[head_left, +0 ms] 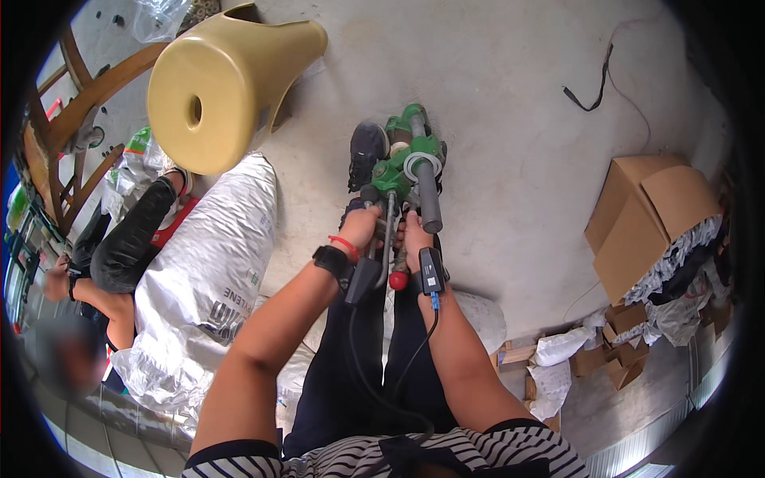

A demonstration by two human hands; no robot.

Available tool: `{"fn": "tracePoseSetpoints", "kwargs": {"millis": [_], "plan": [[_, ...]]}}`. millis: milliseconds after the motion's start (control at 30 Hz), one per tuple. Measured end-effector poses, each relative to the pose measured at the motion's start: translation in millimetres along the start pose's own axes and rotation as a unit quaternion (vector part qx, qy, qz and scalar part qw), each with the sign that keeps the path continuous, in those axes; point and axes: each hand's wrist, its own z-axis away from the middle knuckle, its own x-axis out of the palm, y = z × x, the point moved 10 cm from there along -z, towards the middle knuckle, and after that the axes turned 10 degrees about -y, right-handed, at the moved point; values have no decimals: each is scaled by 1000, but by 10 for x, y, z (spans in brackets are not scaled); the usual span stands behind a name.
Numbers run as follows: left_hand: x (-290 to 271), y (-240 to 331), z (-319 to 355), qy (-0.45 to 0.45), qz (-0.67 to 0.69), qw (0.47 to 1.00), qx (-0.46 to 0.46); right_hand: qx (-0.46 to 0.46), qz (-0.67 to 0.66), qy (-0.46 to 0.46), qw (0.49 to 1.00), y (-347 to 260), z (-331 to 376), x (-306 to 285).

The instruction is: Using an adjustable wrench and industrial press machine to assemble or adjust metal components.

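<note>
A green metal machine with a thick grey rod, a pale ring round that rod and a lever ending in a red ball knob is in front of my legs, above my shoes. My left hand is closed at its near left side, beside a dark round knob. On the other side of the bent metal bars my right hand is closed, just below the grey rod. My hands and the bars partly hide what the fingers grip. Each wrist wears a black strapped device with a cable.
A yellow plastic stool lies tipped at the upper left. Below it is a big white woven sack, with a seated person beside it. At the right are an open cardboard box and smaller boxes. A black strap lies on the concrete floor.
</note>
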Motion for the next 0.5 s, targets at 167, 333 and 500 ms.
{"fn": "tracePoseSetpoints", "kwargs": {"millis": [167, 333, 500], "plan": [[855, -498, -104, -113, 249, 962, 2, -37, 259, 7, 965, -784, -45, -727], [802, -607, -122, -104, 245, 963, -48, -22, 201, 6, 979, -792, 51, -672], [602, -358, 5, -71, 193, 978, -27, -40, 153, 9, 987, -510, 75, -566]]}}
